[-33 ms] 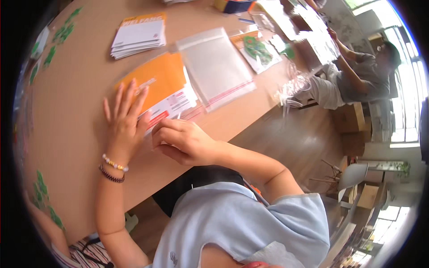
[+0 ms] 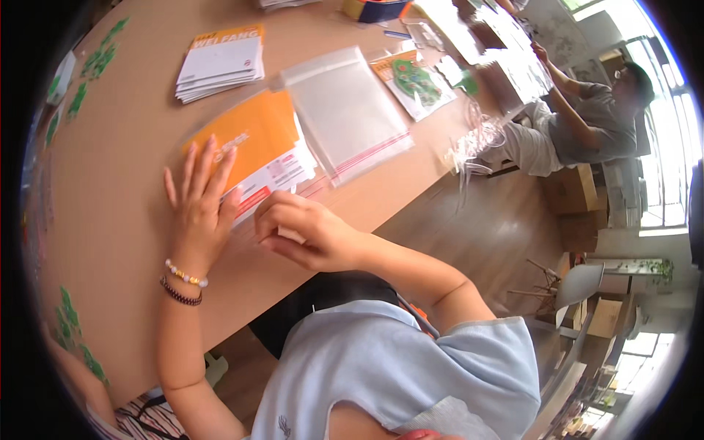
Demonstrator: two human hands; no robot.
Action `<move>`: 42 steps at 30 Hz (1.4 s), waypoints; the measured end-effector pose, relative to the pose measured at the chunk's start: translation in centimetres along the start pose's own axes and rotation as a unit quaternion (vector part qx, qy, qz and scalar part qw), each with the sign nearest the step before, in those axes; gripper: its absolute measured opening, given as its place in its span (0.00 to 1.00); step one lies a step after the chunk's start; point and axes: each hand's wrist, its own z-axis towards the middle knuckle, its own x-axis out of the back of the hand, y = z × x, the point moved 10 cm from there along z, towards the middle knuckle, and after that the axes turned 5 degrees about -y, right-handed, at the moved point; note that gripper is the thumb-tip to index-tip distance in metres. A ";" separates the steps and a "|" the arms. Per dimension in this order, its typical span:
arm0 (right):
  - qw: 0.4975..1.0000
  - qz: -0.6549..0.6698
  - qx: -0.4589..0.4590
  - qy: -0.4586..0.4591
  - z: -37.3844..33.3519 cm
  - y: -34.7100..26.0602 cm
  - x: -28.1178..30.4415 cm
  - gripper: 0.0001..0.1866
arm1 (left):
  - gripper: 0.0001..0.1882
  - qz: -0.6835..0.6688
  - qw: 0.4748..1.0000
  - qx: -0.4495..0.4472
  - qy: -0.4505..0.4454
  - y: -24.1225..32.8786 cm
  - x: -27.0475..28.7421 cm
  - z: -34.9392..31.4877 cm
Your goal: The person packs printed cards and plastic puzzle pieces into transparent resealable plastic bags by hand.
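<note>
Now | orange booklet (image 2: 253, 143) inside clear sleeve (image 2: 312, 183) | left hand (image 2: 198, 213) flat on it

A long light-brown wooden desk (image 2: 110, 220) runs across a room with a brown wood-plank floor (image 2: 484, 242). Bright daylight pours through tall windows (image 2: 664, 125) at right, where cardboard boxes (image 2: 568, 187) and a white chair (image 2: 583, 282) stand.
</note>
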 end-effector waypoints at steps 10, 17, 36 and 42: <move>0.772 -0.026 -0.409 0.486 -24.0 9.2 22.9 0.09 | 0.26 -0.042 0.999 -0.005 -0.006 0.3 0.6 -0.5; 0.719 -0.292 -0.488 0.400 -26.9 10.3 25.6 0.08 | 0.22 -0.072 0.991 -0.110 0.003 1.7 4.8 -1.1; 0.971 -0.237 -0.014 0.000 -3.9 0.3 6.6 0.19 | 0.16 -0.028 0.978 -0.182 0.099 4.2 4.1 -6.1; 0.951 -0.305 0.026 -0.047 -1.0 0.1 2.5 0.23 | 0.16 -0.130 0.981 -0.083 0.122 2.6 4.7 -6.6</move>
